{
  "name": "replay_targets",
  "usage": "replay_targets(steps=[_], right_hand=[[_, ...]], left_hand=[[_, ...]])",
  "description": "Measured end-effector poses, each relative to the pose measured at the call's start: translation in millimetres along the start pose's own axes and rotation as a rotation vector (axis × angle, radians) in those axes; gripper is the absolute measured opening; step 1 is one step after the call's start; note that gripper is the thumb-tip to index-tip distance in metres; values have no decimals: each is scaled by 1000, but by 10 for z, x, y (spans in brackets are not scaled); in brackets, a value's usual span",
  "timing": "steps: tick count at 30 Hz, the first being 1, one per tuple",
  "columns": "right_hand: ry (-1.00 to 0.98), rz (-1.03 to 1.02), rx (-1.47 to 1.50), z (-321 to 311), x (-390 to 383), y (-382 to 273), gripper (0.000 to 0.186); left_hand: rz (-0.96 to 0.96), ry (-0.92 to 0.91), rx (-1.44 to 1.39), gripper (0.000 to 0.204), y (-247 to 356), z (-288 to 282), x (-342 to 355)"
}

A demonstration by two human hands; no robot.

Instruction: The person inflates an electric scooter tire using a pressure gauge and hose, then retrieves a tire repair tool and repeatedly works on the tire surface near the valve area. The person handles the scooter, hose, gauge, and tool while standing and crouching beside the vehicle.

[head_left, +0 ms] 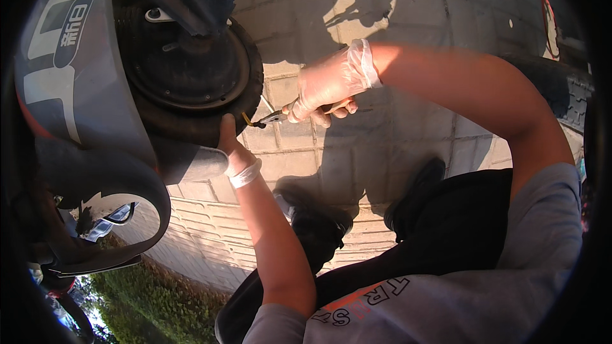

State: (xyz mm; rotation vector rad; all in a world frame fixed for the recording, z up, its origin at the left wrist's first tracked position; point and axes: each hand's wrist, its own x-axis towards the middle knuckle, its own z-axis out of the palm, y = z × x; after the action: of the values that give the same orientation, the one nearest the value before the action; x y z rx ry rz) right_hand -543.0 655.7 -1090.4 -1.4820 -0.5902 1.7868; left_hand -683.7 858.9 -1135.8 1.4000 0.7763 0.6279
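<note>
My right hand (pixel 324 86), in a thin clear glove, is closed around a pair of pliers (pixel 274 116). The jaws point left and meet a small dark piece with a yellow strip (pixel 246 118) at the edge of a black tyre (pixel 197 120). I cannot make out what that piece is. My left hand (pixel 234 151), gloved too, grips the tyre's near edge, its thumb laid against the rubber and its other fingers hidden. Inside the tyre sits a black round hub (pixel 188 70) with an axle nut (pixel 153 14).
A grey vehicle body panel (pixel 83 76) rises at the left, above a dark curved part (pixel 115 181). Paving bricks (pixel 287 153) lie beneath my hands, with my shoes on them. Another tyre (pixel 567 92) is at the far right. Green bushes (pixel 153 299) grow at lower left.
</note>
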Motion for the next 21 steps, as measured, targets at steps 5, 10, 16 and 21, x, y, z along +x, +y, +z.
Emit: replay_targets(steps=[5,10,16,21], right_hand=[[-93,24,8,-327,44,-190,46],[-132,57,67,-515,157,-313,39],[-222,48,79,-608,178,-140,40],[38,372,-382,-357,57,463,38]], left_hand=[[-84,-18,-17,55,36,10,-29],[-60,-33,-9,55,51,17,-37],[-47,-44,8,55,46,14,-25],[-14,-46,-19,58,83,53,-56]])
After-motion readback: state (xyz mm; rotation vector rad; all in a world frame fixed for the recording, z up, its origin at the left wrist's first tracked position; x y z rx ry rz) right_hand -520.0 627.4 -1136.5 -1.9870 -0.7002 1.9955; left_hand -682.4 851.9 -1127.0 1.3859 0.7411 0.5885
